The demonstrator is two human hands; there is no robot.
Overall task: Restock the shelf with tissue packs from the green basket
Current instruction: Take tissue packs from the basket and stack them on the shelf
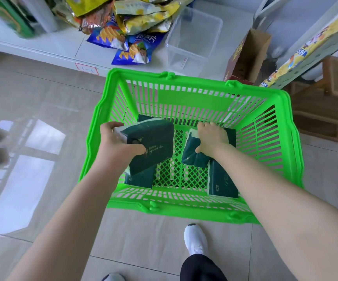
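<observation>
In the head view, a bright green slatted plastic basket (135, 75) stands on the pale tiled floor (42, 94), just in front of a low white shelf (62, 47).

The left hand (121, 138) holds one dark green soft-wrapped tissue pack (154, 145) raised above the basket bottom. Its fingers are curled round the short white end and the thumb presses on the printed face. The right hand (212, 136) is lower in the basket and grips a second dark green pack (192, 157), with the fingers curled over the far edge and the thumb on the near side. More packs lie on the basket bottom, one at the near left corner (139, 178) and one at the near right corner (222, 183).

I judge the packs to be light and soft. The film wrap is probably a little slippery and dents under pressure, so a grip across the narrow width, or round one short end, should be enough (no hard squeeze is needed).

The basket walls are high and stiff, so each pack must go up over the rim before it moves toward the shelf. On the shelf, blue snack bags (131, 47) lie spread to the front edge. A clear plastic box (192, 43) stands beside them, and a brown cardboard carton (247, 55) is further right. Bare shelf board shows to the left of the bags. A white shoe (196, 238) stands near the basket's near side.
</observation>
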